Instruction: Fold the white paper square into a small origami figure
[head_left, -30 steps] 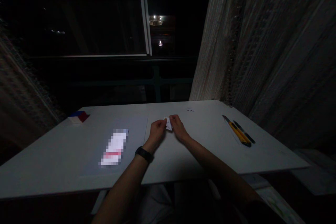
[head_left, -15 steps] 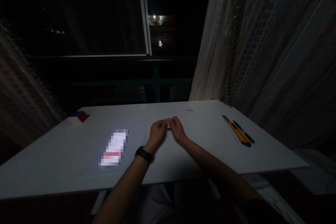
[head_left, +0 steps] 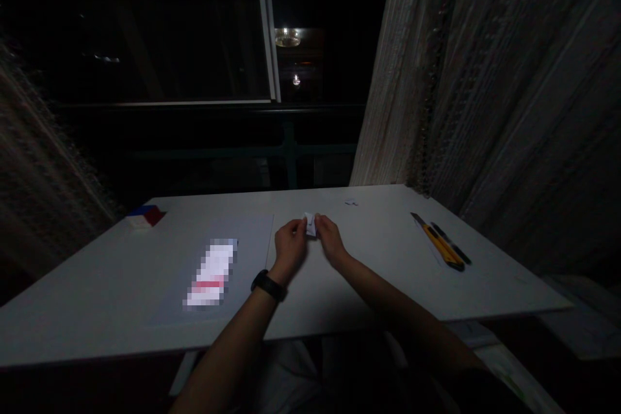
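Between my two hands is a small piece of folded white paper [head_left: 310, 225], held just above the table's middle. My left hand [head_left: 290, 244], with a black band on its wrist, pinches the paper's left edge between thumb and fingers. On the other side my right hand [head_left: 330, 239] grips the right edge in the same way. Some of the fingers are hidden behind the paper and in shadow. Beyond the hands, a few tiny dark-marked scraps [head_left: 351, 202] lie on the white table [head_left: 369, 278].
At left, a lit phone with a blurred screen [head_left: 211, 273] rests on a pale sheet [head_left: 257, 239]. A red, blue and white cube [head_left: 144, 217] sits at the far left. To the right lie a yellow box cutter [head_left: 442, 246] and a black pen [head_left: 451, 243]. Curtains [head_left: 388, 77] hang beyond.
My hands have drawn slightly apart, so more of the folded paper shows between them. Everything else on the table stays where it was.
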`<state>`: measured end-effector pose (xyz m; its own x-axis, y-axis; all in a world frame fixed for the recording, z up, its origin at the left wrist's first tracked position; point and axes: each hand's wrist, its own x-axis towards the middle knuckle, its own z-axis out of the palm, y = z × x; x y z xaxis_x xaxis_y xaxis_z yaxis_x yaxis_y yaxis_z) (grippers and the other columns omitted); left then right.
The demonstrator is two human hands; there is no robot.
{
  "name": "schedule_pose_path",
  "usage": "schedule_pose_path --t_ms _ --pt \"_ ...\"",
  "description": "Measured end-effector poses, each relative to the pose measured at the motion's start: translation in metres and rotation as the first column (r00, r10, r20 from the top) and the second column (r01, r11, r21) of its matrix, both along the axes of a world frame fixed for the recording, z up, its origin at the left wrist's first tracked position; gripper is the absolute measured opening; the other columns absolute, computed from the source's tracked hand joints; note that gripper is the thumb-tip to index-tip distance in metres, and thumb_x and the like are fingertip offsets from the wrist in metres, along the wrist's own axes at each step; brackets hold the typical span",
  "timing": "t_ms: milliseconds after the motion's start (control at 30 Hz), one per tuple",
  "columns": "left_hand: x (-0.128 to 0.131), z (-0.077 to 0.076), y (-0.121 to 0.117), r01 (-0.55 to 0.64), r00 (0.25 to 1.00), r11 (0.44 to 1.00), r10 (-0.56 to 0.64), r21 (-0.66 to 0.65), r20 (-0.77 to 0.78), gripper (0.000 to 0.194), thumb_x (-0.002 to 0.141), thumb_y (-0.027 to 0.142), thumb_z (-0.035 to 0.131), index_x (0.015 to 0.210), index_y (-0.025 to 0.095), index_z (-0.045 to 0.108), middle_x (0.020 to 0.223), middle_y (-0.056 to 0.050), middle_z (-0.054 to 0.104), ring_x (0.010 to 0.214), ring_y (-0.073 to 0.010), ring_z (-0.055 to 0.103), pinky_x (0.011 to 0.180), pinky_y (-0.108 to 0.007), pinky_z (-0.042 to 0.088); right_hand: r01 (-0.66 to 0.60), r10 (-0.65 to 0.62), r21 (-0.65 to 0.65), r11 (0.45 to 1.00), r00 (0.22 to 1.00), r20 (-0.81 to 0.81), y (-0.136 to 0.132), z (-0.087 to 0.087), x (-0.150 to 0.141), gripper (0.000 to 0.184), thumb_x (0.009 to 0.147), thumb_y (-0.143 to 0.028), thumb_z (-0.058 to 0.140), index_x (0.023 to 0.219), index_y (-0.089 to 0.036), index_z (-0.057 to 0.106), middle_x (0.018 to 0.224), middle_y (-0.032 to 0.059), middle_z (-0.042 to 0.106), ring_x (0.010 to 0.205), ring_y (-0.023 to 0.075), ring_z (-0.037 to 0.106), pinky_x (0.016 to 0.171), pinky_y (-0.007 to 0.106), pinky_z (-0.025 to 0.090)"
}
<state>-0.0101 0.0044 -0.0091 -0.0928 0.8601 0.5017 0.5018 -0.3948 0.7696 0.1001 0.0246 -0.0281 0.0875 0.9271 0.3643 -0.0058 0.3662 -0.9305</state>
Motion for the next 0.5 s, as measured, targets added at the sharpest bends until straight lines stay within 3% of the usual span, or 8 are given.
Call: schedule_pose_path --t_ms 233,500 --pt "0.003 0.003 -0.008 -0.018 0.994 1.000 0.020 0.023 -0.109 0.037 0.083 0.044 0.042 0.080 0.016 0.067 0.076 -0.006 0.067 0.066 -0.0147 0.058 0.060 -0.024 0.039 0.121 -0.136 0.070 0.990 0.952 0.273 -0.007 0.000 -0.003 0.029 0.086 -0.046 0.034 0.080 -0.022 0.049 0.071 0.0000 0.054 0.071 0.0160 0.051 0.065 0.027 0.038" --pt "0.002 -0.002 0.000 0.100 0.992 0.995 -0.098 -0.026 0.082 0.040 0.081 0.047 0.044 0.075 0.014 0.066 0.067 -0.004 0.065 0.065 -0.0147 0.056 0.058 -0.024 0.040 0.139 -0.171 0.114 0.984 0.918 0.358 -0.014 0.006 -0.001 0.025 0.088 -0.039 0.029 0.083 -0.022 0.047 0.073 0.0010 0.054 0.071 0.0168 0.052 0.067 0.028 0.038"
